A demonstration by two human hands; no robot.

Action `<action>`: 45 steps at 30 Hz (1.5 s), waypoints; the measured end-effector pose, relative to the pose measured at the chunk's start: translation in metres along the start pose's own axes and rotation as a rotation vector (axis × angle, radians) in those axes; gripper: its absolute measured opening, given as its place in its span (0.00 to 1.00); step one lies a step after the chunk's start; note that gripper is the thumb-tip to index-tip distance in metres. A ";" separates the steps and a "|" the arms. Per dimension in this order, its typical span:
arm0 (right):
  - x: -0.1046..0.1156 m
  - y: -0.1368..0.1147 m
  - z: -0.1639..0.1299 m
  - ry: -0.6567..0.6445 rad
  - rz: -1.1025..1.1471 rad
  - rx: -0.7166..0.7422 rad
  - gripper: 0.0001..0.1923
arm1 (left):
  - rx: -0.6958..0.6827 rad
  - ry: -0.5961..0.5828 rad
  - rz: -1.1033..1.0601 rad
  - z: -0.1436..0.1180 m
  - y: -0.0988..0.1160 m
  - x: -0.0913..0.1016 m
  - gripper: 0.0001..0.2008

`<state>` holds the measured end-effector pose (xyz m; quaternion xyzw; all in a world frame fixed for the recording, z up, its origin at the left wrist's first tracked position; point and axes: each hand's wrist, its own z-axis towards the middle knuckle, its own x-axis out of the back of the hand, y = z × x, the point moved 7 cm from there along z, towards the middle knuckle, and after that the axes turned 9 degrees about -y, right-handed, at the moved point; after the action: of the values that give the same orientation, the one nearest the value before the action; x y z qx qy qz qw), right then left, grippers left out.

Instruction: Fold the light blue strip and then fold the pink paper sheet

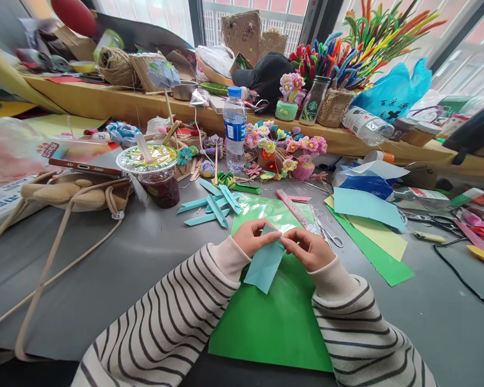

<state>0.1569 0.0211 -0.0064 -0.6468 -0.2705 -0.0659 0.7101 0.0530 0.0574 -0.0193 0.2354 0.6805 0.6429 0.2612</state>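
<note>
A strip of light blue paper is held between my two hands above a glossy green sheet. My left hand is closed on the strip's left side, thumb lying along its face. My right hand pinches the strip's upper right corner, its fingertips meeting my left thumb tip. The strip's lower end hangs free towards me. Just beyond my left hand lies a small pile of folded light blue paper strips. Past my hands a pink patterned ruler lies on the green sheet, with scissors to its right.
Loose blue paper, yellow paper and green paper overlap on the right. A lidded drink cup and a water bottle stand behind. A bag with cord straps lies left. Craft flowers line the shelf's foot.
</note>
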 end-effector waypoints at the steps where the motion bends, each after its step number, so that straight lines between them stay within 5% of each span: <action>1: 0.000 0.001 0.000 -0.002 0.012 -0.005 0.10 | 0.012 0.008 -0.020 0.000 -0.001 0.000 0.12; 12: -0.005 0.003 0.002 -0.092 0.215 -0.072 0.09 | 0.032 0.076 -0.069 -0.004 0.002 0.005 0.11; 30: -0.011 -0.004 0.004 -0.113 0.049 0.003 0.10 | -0.025 0.072 -0.066 -0.003 0.007 0.004 0.11; 34: -0.007 -0.001 0.001 -0.097 0.108 -0.021 0.11 | -0.022 0.166 -0.165 -0.003 0.001 0.014 0.12; 45: 0.033 0.024 -0.009 0.454 0.535 -0.087 0.13 | 0.046 0.219 -0.419 0.000 -0.005 0.018 0.23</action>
<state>0.1977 0.0248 -0.0119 -0.6931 0.0763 -0.0309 0.7161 0.0399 0.0689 -0.0252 0.0236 0.7532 0.5807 0.3081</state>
